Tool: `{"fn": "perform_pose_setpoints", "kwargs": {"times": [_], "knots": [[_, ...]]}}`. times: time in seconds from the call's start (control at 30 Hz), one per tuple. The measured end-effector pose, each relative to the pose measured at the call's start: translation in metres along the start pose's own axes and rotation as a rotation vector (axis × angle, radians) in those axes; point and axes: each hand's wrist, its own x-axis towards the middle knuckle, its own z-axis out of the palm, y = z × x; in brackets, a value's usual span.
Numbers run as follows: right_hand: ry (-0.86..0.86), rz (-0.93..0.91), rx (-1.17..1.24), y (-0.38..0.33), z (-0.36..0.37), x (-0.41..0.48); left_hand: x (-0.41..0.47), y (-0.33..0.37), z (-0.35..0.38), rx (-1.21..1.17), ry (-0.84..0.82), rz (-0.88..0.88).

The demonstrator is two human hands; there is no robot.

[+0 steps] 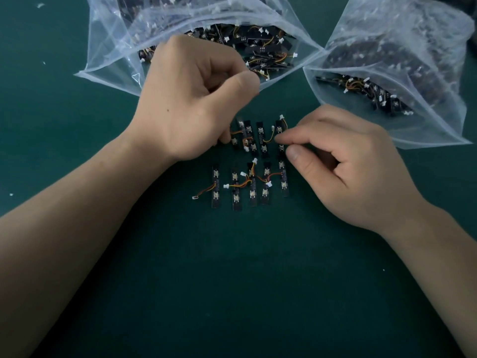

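Observation:
Several small black circuit strips with orange-yellow wires and white plugs lie in two rows on the green mat. The near row [251, 186] sits in front of the far row [260, 136]. My left hand [188, 99] hovers over the left end of the far row with its fingers curled; what its fingertips hold is hidden. My right hand [343, 164] lies at the right end of the far row, and its forefinger and thumb pinch the rightmost strip [280, 140] there.
Two open clear zip bags full of the same strips lie at the back: a large bag [196, 29] behind my left hand and another bag [392, 73] at the right. The green mat [232, 280] stretches toward me.

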Motion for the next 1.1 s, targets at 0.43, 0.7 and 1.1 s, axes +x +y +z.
{"fn": "perform_pose_setpoints", "kwargs": {"times": [0.43, 0.7, 1.1], "knots": [[-0.027, 0.008, -0.094, -0.008, 0.002, 0.005, -0.002, 0.010, 0.004, 0.334, 0.069, 0.058], [-0.087, -0.020, -0.093, -0.009, 0.003, 0.007, -0.005, 0.013, 0.009, 0.542, -0.039, -0.018], [0.003, 0.163, -0.108, -0.008, 0.003, 0.010, -0.005, 0.015, 0.012, 0.269, -0.197, -0.043]]}}
